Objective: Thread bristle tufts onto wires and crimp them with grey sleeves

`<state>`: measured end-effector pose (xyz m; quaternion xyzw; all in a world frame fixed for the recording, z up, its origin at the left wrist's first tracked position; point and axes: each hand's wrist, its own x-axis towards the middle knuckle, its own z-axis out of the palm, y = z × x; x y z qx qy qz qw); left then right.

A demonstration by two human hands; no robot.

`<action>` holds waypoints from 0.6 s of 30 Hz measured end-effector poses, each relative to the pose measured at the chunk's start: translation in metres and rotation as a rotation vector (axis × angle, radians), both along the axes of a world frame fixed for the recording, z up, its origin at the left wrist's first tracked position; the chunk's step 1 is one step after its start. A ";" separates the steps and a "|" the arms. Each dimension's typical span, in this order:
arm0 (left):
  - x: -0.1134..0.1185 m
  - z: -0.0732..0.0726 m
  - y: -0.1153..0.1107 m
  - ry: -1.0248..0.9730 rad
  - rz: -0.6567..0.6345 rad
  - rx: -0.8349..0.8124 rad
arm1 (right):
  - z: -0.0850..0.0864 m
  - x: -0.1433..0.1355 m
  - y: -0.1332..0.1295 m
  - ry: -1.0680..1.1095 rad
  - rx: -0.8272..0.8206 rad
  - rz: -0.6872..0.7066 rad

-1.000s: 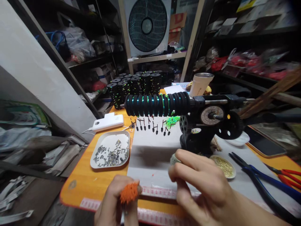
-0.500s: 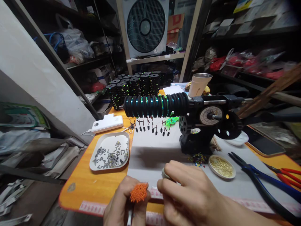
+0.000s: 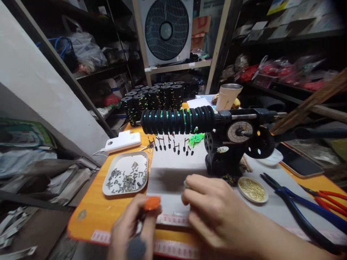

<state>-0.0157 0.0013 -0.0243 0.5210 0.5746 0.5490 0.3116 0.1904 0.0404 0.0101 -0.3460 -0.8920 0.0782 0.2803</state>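
Note:
My left hand (image 3: 135, 225), blurred at the bottom centre, is closed around an orange bundle (image 3: 152, 203) of thin strands; a dark rounded object (image 3: 136, 247) shows below it. To its right, my right hand (image 3: 211, 207) is closed, with a small greyish thing barely showing at its fingertips. Beyond both hands stands a black geared winder (image 3: 227, 159) with a dial, carrying a ribbed black roll (image 3: 177, 120) wound with green and blue. Small dark weights (image 3: 179, 151) hang under the roll.
On the left lies a white tray (image 3: 108, 191) of small metal pieces. Right of my hands are a dish (image 3: 239, 191) of golden bits, blue-handled pliers (image 3: 303, 211) and red-handled cutters (image 3: 329, 202). Several black rolls (image 3: 154, 95), a cup (image 3: 228, 98) and a phone (image 3: 300, 160) sit farther back.
My left hand has moved left with the orange bundle, which is now seen more from its side. The dark rounded object has come into sight. My right hand has shifted slightly up.

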 end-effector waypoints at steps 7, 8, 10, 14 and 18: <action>0.014 0.004 0.009 -0.027 -0.061 -0.123 | -0.003 -0.009 0.003 -0.041 -0.261 0.070; 0.017 0.004 0.007 -0.101 -0.019 -0.118 | -0.003 -0.009 0.003 -0.002 -0.273 0.057; 0.023 0.004 0.004 -0.301 -0.004 -0.083 | -0.005 -0.010 0.003 0.062 -0.295 0.023; 0.024 0.001 0.007 -0.546 0.069 -0.051 | -0.012 -0.011 0.004 0.048 -0.238 -0.056; 0.009 -0.002 0.013 -0.579 0.099 -0.022 | -0.024 -0.020 0.009 -0.055 0.035 0.041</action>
